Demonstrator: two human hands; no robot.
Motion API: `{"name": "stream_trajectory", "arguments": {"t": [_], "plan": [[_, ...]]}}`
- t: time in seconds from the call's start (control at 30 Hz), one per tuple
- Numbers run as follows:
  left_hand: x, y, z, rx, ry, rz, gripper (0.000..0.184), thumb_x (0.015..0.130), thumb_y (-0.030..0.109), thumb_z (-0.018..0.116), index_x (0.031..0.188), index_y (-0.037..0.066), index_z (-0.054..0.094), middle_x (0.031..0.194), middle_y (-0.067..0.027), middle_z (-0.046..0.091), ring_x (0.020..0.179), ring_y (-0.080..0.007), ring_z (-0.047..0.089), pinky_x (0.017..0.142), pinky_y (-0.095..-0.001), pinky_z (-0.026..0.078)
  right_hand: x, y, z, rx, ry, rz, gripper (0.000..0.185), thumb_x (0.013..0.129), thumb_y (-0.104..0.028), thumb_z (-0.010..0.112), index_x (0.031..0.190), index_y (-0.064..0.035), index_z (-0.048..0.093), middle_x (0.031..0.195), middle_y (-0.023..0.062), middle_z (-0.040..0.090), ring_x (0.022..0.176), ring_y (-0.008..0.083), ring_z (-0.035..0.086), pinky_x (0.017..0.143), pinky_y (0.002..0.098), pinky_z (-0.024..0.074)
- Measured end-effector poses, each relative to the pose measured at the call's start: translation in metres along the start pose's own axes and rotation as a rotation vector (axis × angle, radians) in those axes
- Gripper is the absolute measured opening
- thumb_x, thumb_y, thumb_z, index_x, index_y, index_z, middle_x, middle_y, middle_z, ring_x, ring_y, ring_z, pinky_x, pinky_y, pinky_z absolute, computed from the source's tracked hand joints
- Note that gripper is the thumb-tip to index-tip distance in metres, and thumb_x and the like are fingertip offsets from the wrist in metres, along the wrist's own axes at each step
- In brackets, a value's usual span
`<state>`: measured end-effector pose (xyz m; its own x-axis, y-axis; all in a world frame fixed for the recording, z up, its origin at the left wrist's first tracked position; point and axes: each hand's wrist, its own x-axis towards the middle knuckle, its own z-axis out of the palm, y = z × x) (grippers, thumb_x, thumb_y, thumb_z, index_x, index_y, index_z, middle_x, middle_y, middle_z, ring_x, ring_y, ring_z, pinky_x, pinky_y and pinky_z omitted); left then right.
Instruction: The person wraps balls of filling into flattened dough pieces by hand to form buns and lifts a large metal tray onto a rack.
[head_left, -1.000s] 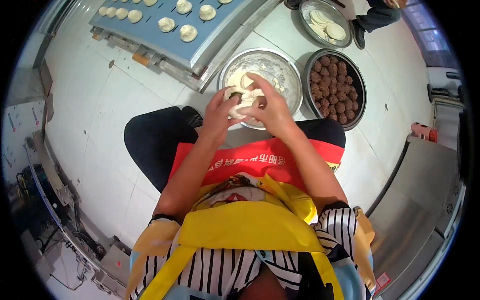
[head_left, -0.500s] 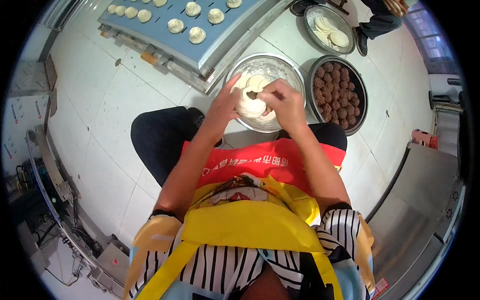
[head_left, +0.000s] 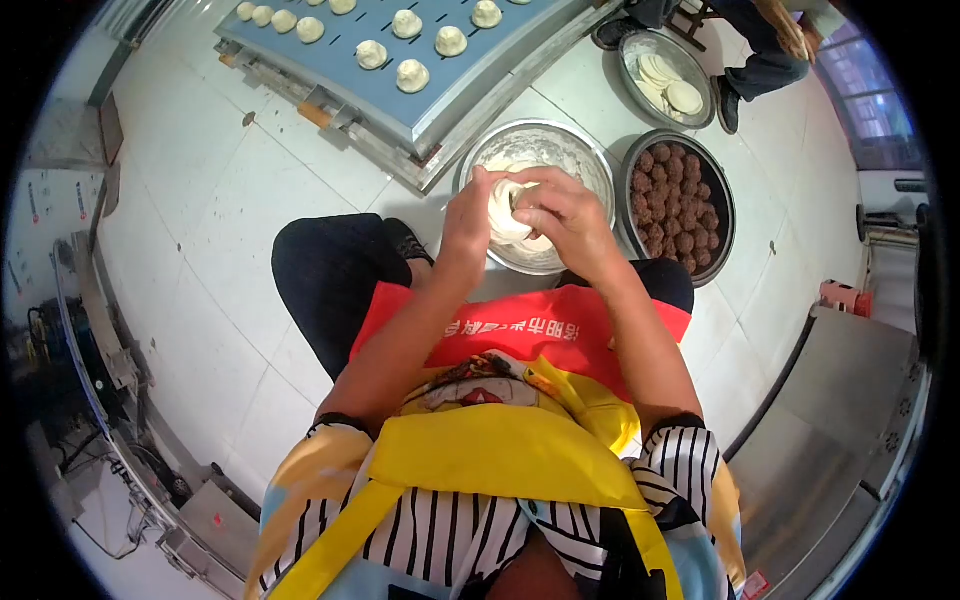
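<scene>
A pale, pleated dough bun (head_left: 508, 217) is held between my two hands, over a metal bowl (head_left: 588, 165) with floury walls. My left hand (head_left: 468, 222) cups the bun's left side. On the right, my right hand (head_left: 562, 212) has its thumb and fingers pinched at the bun's upper rim, beside a small dark opening. My fingers partly cover the bun. Pale dough pieces lie in the bowl beneath it.
A dark-rimmed bowl of brown filling balls (head_left: 680, 205) stands right of the metal bowl. Behind it is a bowl of flat dough rounds (head_left: 668, 80), near a seated person's legs (head_left: 765, 75). Several buns sit on a blue tray (head_left: 340, 25) at upper left.
My right hand has gone from spread around the bun to pinching its rim, and the bun's opening looks smaller. The surroundings have shifted down and right in view.
</scene>
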<state>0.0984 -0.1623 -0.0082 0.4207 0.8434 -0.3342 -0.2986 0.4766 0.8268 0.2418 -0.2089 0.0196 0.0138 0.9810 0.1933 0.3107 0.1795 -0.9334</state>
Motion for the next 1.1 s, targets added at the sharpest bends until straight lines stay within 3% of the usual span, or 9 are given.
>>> {"name": "stream_trajectory", "arguments": {"t": [0.07, 0.17, 0.37, 0.57, 0.67, 0.77, 0.87, 1.0, 1.1], "plan": [[0.004, 0.002, -0.002, -0.012, -0.022, -0.070, 0.063, 0.098, 0.051, 0.030, 0.109, -0.004, 0.058, 0.094, -0.0121, 0.063, 0.085, -0.0162, 0.062, 0.075, -0.0278, 0.050, 0.001, 0.008, 0.002, -0.128, -0.004, -0.127, 0.014, 0.076, -0.006, 0.069, 0.088, -0.0003, 0.063, 0.086, 0.0079, 0.059, 0.067, 0.0157, 0.059, 0.060, 0.0300, 0.0479], [0.008, -0.001, -0.010, -0.033, -0.089, -0.138, 0.069, 0.095, 0.058, 0.032, 0.112, -0.004, 0.055, 0.095, -0.0131, 0.063, 0.083, -0.0188, 0.064, 0.068, -0.0308, 0.055, 0.000, -0.015, 0.004, -0.064, 0.043, 0.212, 0.015, 0.075, -0.006, 0.070, 0.088, -0.0009, 0.063, 0.085, 0.0084, 0.059, 0.067, 0.0173, 0.059, 0.061, 0.0312, 0.0477], [0.011, 0.011, -0.016, 0.163, -0.120, -0.353, 0.078, 0.089, 0.067, 0.030, 0.117, -0.002, 0.051, 0.099, -0.0138, 0.063, 0.080, -0.0225, 0.067, 0.058, -0.0386, 0.059, 0.000, -0.005, 0.004, -0.123, -0.128, 0.033, 0.013, 0.079, -0.003, 0.068, 0.088, 0.0031, 0.061, 0.090, 0.0074, 0.057, 0.066, 0.0128, 0.058, 0.054, 0.0252, 0.0497], [0.021, 0.030, -0.026, 0.274, -0.272, -0.535, 0.081, 0.085, 0.070, 0.040, 0.112, -0.004, 0.055, 0.099, -0.0163, 0.062, 0.078, -0.0261, 0.066, 0.058, -0.0407, 0.059, 0.002, -0.004, 0.013, -0.245, -0.168, -0.259, 0.019, 0.077, -0.009, 0.071, 0.088, 0.0014, 0.060, 0.090, 0.0097, 0.055, 0.076, 0.0228, 0.058, 0.065, 0.0328, 0.0486], [0.029, 0.030, -0.030, 0.352, -0.239, -0.635, 0.085, 0.082, 0.074, 0.040, 0.115, -0.003, 0.053, 0.101, -0.0162, 0.061, 0.082, -0.0275, 0.066, 0.060, -0.0422, 0.059, 0.000, -0.013, 0.020, -0.248, -0.167, -0.101, 0.021, 0.074, -0.011, 0.072, 0.087, 0.0000, 0.059, 0.090, 0.0129, 0.053, 0.076, 0.0323, 0.056, 0.068, 0.0366, 0.0473], [0.028, 0.033, -0.026, 0.311, -0.191, -0.674, 0.082, 0.083, 0.074, 0.035, 0.124, 0.004, 0.050, 0.111, -0.0118, 0.060, 0.091, -0.0284, 0.065, 0.068, -0.0441, 0.058, 0.004, -0.013, 0.027, -0.368, -0.114, -0.070, 0.022, 0.073, -0.011, 0.072, 0.088, -0.0002, 0.061, 0.086, 0.0124, 0.054, 0.075, 0.0302, 0.057, 0.067, 0.0351, 0.0472], [0.022, 0.027, -0.029, -0.003, -0.217, -0.592, 0.078, 0.085, 0.072, 0.035, 0.123, 0.005, 0.048, 0.113, -0.0118, 0.059, 0.094, -0.0298, 0.064, 0.076, -0.0462, 0.056, 0.010, -0.006, 0.016, -0.236, -0.019, 0.006, 0.020, 0.073, -0.007, 0.071, 0.090, -0.0009, 0.064, 0.083, 0.0118, 0.056, 0.074, 0.0267, 0.059, 0.065, 0.0329, 0.0466], [0.007, 0.019, -0.016, 0.139, -0.185, -0.434, 0.066, 0.089, 0.064, 0.039, 0.122, 0.007, 0.048, 0.103, -0.0106, 0.060, 0.081, -0.0256, 0.064, 0.065, -0.0381, 0.057, 0.017, 0.004, 0.014, -0.107, 0.040, 0.106, 0.018, 0.075, -0.006, 0.069, 0.091, -0.0009, 0.066, 0.085, 0.0102, 0.060, 0.069, 0.0210, 0.057, 0.065, 0.0310, 0.0463], [0.010, 0.014, -0.018, -0.040, -0.142, -0.472, 0.062, 0.090, 0.063, 0.039, 0.120, 0.009, 0.050, 0.096, -0.0091, 0.063, 0.076, -0.0216, 0.064, 0.063, -0.0362, 0.055, 0.016, -0.016, 0.009, -0.204, 0.063, 0.085, 0.044, 0.072, -0.014, 0.074, 0.112, -0.0042, 0.059, 0.095, 0.0104, 0.060, 0.074, 0.0213, 0.057, 0.067, 0.0303, 0.0473]]}}
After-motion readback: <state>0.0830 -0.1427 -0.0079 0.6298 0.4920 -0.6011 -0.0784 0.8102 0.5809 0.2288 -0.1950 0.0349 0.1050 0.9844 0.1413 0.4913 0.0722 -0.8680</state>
